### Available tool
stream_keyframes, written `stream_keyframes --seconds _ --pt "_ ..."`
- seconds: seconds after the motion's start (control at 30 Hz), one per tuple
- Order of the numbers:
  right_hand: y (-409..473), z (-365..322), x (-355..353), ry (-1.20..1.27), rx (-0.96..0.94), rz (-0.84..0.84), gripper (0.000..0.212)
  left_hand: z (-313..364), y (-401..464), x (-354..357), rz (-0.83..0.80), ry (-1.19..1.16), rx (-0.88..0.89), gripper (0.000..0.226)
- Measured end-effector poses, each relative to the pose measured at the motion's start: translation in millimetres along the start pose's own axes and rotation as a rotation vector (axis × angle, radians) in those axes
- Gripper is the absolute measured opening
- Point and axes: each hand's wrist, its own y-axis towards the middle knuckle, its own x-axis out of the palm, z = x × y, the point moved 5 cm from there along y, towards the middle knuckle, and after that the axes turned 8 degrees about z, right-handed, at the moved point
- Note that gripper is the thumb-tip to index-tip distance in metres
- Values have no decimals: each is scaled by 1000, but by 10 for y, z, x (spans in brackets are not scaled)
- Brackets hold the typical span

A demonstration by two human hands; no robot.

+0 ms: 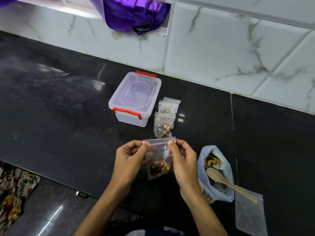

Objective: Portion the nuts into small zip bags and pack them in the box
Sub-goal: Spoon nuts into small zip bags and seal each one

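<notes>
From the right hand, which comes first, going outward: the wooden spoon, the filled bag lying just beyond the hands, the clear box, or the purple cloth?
From the right hand:
1. Filled bag, just beyond the hands, and wooden spoon, to the right in the blue bag: too close to call.
2. Clear box, farther back, slightly left.
3. Purple cloth, up at the wall.
</notes>
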Motion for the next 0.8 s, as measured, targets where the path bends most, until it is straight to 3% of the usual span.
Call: stream_keyframes --seconds 0.13,0.23,0.4,0.5,0.6,0.67,0.8 --pt "-19 -16 42 28 36 -105 28 -18 -4 -38 20 31 9 13" --pt "-52 55 98 -143 90 -205 46 -18 -25 -11 -12 54 38 13" --pt "-30 136 46 -148 130 -115 43 -19 -32 -6 -39 49 43 10" --pt "-52 110 28 -89 140 -147 25 -51 -47 -14 -42 46 22 11" --pt "-79 122 23 -108 140 -155 30 -84 -76 6 -66 36 3 6" --pt "-101 126 27 -118 145 -165 28 -107 -83 7 -90 44 -1 17" --pt "-145 55 9 -93 71 -150 7 -75 -104 24 -115 44 41 10"
